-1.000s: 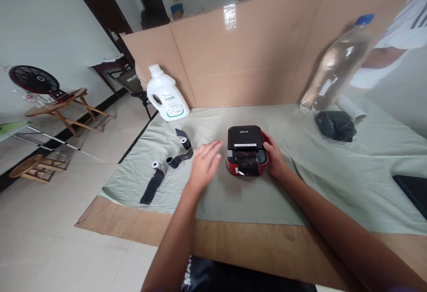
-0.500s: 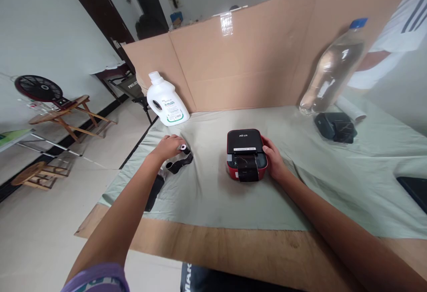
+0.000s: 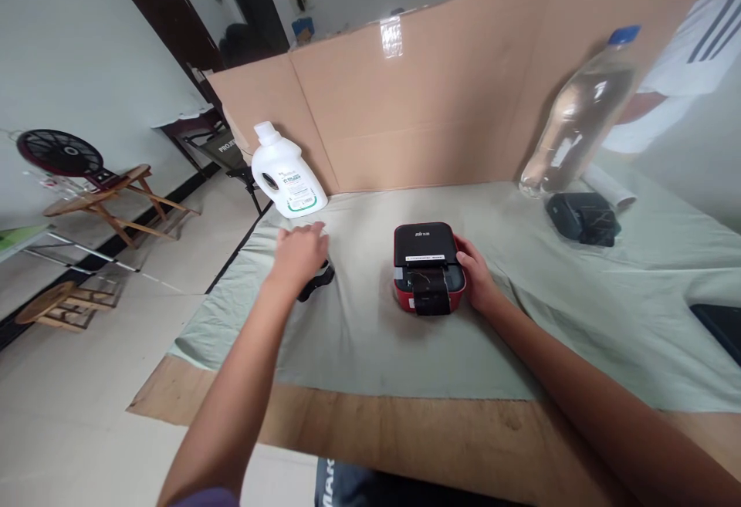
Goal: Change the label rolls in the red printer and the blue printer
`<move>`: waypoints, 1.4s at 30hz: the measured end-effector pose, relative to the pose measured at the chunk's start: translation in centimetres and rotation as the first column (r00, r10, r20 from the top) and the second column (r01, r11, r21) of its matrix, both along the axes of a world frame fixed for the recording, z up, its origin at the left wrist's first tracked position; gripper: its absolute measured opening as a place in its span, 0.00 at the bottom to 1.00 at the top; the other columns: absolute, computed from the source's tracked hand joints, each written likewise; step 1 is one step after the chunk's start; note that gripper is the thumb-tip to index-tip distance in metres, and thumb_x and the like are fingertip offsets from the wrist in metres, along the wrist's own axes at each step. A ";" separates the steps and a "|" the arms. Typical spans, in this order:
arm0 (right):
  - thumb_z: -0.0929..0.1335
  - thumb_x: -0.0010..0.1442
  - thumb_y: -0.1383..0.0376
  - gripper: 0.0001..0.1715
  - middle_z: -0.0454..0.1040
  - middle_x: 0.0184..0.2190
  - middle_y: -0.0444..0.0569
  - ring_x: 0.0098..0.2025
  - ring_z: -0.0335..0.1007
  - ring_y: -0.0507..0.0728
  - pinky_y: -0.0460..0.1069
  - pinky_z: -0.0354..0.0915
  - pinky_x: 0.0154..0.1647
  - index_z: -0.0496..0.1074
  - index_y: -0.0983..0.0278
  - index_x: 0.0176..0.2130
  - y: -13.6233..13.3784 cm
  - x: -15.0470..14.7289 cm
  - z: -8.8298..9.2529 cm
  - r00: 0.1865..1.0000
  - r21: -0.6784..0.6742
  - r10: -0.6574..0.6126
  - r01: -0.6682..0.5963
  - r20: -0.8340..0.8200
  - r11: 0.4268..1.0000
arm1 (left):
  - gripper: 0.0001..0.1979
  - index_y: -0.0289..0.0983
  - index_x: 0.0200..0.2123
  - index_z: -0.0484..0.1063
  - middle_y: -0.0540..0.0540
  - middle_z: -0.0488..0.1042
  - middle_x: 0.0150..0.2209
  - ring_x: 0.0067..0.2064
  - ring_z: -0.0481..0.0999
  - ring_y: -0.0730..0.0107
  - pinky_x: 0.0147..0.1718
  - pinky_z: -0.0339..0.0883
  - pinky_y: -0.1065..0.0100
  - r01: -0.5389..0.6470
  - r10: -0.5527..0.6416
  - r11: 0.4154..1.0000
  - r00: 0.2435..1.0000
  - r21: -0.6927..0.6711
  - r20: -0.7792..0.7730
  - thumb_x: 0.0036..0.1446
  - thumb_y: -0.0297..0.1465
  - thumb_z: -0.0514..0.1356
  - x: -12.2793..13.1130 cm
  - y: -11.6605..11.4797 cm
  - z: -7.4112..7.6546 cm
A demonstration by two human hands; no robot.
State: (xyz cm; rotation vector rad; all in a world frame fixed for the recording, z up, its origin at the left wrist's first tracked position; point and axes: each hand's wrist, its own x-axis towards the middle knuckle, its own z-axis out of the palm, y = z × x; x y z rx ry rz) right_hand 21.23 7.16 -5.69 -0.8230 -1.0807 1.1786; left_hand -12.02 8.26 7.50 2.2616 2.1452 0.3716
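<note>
A small red and black printer (image 3: 425,264) sits on the pale green cloth (image 3: 405,337), with a black strip coming out of its front slot. My right hand (image 3: 475,275) grips the printer's right side. My left hand (image 3: 299,252) reaches out to the left and lies over a black roll of strip (image 3: 317,282), its fingers bent down on it. Most of that roll is hidden under the hand, and I cannot see whether the fingers hold it.
A white detergent jug (image 3: 283,175) stands at the back left. A clear bottle with a blue cap (image 3: 579,121) and a black device (image 3: 582,218) are at the back right. A cardboard screen (image 3: 451,98) walls the back. Another person's sleeve (image 3: 695,36) shows at the far right.
My left hand went from beside the printer out to the left and now covers the black roll. The right hand has stayed on the printer.
</note>
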 end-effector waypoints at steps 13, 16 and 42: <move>0.69 0.60 0.52 0.28 0.70 0.64 0.43 0.68 0.61 0.63 0.62 0.56 0.71 0.70 0.51 0.59 0.0 0.2 0.2 0.999 0.002 0.032 -0.032 0.025 0.999 | 0.35 0.40 0.59 0.67 0.54 0.67 0.30 0.26 0.64 0.75 0.27 0.58 0.72 0.370 0.305 0.884 0.010 -0.287 0.952 0.43 0.34 0.60 11.0 -2.0 -7.4; 0.70 0.57 0.54 0.30 0.69 0.64 0.42 0.69 0.59 0.65 0.62 0.55 0.71 0.70 0.51 0.59 0.1 0.4 0.4 0.997 0.001 0.026 -0.026 0.071 1.000 | 0.32 0.41 0.56 0.68 0.53 0.70 0.31 0.27 0.66 0.74 0.26 0.58 0.72 0.283 0.289 0.916 0.024 -0.284 0.957 0.44 0.33 0.58 11.7 -2.0 -7.6; 0.77 0.51 0.65 0.52 0.65 0.66 0.49 0.68 0.59 0.75 0.71 0.54 0.71 0.59 0.48 0.68 0.5 -6.4 6.2 0.828 0.362 -0.025 -0.217 0.560 0.907 | 0.22 0.43 0.60 0.71 0.45 0.75 0.60 0.64 0.70 0.54 0.65 0.59 0.51 0.247 -0.104 0.969 0.362 0.012 0.926 0.66 0.38 0.52 5.4 1.2 -6.0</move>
